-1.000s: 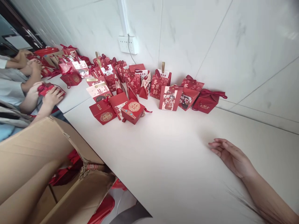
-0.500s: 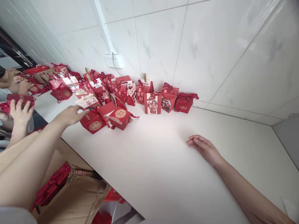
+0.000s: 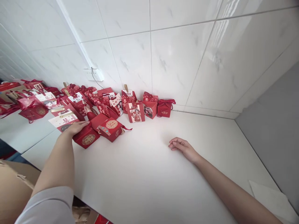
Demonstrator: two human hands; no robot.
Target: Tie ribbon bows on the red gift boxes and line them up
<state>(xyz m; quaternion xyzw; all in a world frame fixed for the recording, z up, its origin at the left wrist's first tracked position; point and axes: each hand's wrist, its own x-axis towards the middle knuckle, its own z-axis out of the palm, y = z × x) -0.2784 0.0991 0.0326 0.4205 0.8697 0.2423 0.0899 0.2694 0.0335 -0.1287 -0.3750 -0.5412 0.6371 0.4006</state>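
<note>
My left hand (image 3: 76,128) reaches out over the white table (image 3: 144,174) and lies with its fingers on top of a red gift box with a gold emblem (image 3: 87,138). I cannot see whether the fingers grip the box. Right beside it lies another red box with a round gold emblem and a ribbon (image 3: 110,128). My right hand (image 3: 183,148) rests on the bare tabletop, palm down, fingers loosely curled and holding nothing. Several more red gift boxes (image 3: 135,112) stand in a cluster along the tiled wall.
A wall socket with a plugged cable (image 3: 94,74) sits above the boxes. A brown cardboard carton (image 3: 14,183) stands below the table's front left edge. A white sheet (image 3: 271,199) lies at the right, next to a grey side wall (image 3: 271,133).
My left hand has come up from the carton and reached forward onto the red box. The view has swung right, so the other people's hands have left the picture. My right hand has stayed on the table.
</note>
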